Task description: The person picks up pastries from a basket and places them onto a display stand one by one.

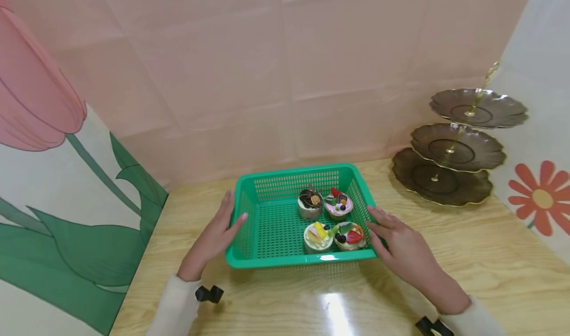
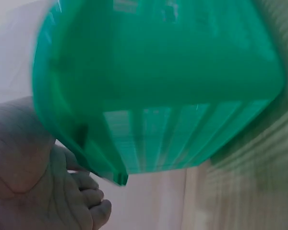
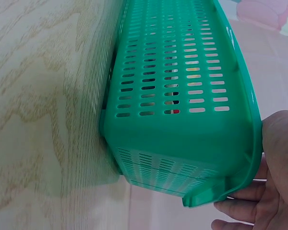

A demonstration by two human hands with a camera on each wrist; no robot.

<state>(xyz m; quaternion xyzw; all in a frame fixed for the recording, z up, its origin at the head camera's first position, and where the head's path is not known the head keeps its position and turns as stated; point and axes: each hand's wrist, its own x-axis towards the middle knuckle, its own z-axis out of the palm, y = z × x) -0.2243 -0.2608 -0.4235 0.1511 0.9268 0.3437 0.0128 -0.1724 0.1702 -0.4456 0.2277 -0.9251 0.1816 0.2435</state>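
A green plastic basket [image 1: 276,263] stands on the wooden table, with several small cream-topped cupcakes grouped in its right half. One is a chocolate cupcake [image 1: 310,201], one a pink-cream cupcake [image 1: 339,205]; in front are a yellow-fruit cupcake [image 1: 318,237] and a strawberry cupcake [image 1: 350,237]. At the basket's left end is my left hand [image 1: 216,234], fingers extended outside the wall and thumb over the rim. My right hand [image 1: 407,249] touches the right rim with loosely extended fingers. The right wrist view shows its fingers [image 3: 245,206] beside and below the rim.
A three-tier brown serving stand [image 1: 458,148] with scalloped plates and a gold handle is at the back right of the wooden table [image 1: 445,237]. A pink cloth backdrop [image 1: 285,78] hangs behind. Flower-printed sheets flank the table on both sides.
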